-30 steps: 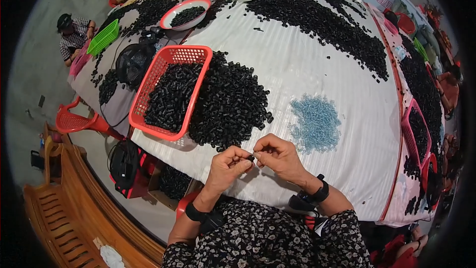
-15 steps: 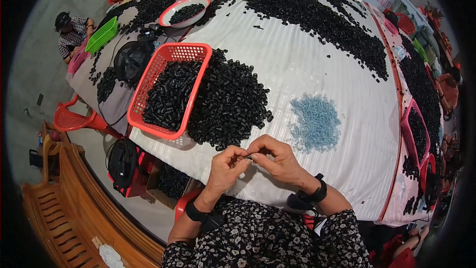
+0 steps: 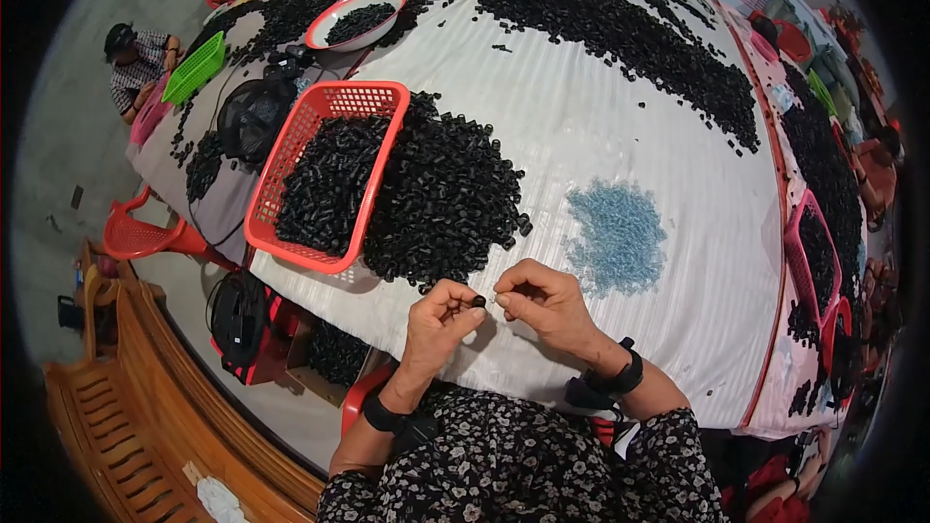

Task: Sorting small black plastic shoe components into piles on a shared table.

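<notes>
Between its thumb and fingers, my left hand (image 3: 436,327) pinches a small black cylindrical cap (image 3: 479,301). A short way to its right, my right hand (image 3: 552,310) is closed in a pinch on a tiny clear piece (image 3: 493,298), too small to make out fully. Both hands hover over the near edge of the white-covered table (image 3: 717,329). Just beyond my left hand lies a heap of black caps (image 3: 446,194). A flat pile of small pale-blue clear pieces (image 3: 617,237) is spread beyond my right hand.
A red basket (image 3: 257,223) full of black caps stands left of the heap. Farther off are a long band of black caps (image 3: 620,29), a red-rimmed bowl (image 3: 320,45) and a green basket (image 3: 199,68). Other people sit around. A wooden bench (image 3: 145,397) is at lower left.
My hands were together at the fingertips and are now slightly apart. The black cap shows in my left fingers. My right hand has drawn back a little to the right.
</notes>
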{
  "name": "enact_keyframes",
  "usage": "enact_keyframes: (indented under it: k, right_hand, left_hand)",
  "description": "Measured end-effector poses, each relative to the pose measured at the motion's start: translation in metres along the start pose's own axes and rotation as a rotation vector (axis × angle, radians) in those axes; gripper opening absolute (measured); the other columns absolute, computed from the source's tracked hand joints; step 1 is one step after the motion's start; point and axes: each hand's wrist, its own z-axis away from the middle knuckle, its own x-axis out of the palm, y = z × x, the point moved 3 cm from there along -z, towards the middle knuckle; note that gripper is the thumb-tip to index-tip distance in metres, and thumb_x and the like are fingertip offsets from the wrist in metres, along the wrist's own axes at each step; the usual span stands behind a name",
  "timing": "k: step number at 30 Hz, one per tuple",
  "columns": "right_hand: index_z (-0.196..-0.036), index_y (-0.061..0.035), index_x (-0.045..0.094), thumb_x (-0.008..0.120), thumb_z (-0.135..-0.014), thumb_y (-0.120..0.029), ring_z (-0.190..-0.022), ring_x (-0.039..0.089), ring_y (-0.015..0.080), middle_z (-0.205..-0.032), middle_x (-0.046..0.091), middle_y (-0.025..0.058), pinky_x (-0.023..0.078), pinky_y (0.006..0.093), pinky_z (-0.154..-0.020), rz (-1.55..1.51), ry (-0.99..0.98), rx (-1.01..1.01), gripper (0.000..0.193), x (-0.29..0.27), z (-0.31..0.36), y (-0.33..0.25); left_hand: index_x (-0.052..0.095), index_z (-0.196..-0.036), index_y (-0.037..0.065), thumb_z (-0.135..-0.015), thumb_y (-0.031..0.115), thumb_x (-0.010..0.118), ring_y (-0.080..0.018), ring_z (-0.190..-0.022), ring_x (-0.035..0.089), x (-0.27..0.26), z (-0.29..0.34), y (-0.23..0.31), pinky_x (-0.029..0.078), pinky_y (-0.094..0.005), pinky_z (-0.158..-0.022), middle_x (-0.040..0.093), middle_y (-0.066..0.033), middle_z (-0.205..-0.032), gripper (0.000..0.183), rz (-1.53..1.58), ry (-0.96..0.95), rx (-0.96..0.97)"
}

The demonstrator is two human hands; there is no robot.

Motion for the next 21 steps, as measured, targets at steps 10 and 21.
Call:
enact_keyframes:
  k: [10,21]
  right_hand:
    - [-0.091,-0.0007,0.062,0.06,-0.084,-0.005,-0.071,0.056,0.0112,-0.084,0.059,0.0054,0.045,0.0243,-0.061,0.319,-0.063,-0.175,0.008,-0.001,0.003,-0.005]
    - [-0.087,-0.0026,0.064,0.059,-0.081,-0.003,-0.071,0.057,0.0128,-0.08,0.059,0.0043,0.045,0.0247,-0.063,0.318,-0.083,-0.126,0.008,-0.004,0.012,-0.006]
  left_hand:
    - [0.059,-0.093,-0.001,-0.083,0.007,0.067,-0.0081,-0.071,0.06,0.004,0.003,0.003,0.05,-0.0208,-0.065,0.064,-0.0045,-0.082,0.015,-0.057,-0.072,-0.05]
    - [0.062,-0.09,-0.001,-0.082,0.007,0.068,-0.0092,-0.07,0.061,0.006,0.005,-0.005,0.049,-0.0213,-0.065,0.064,-0.0059,-0.081,0.013,0.055,-0.15,-0.076]
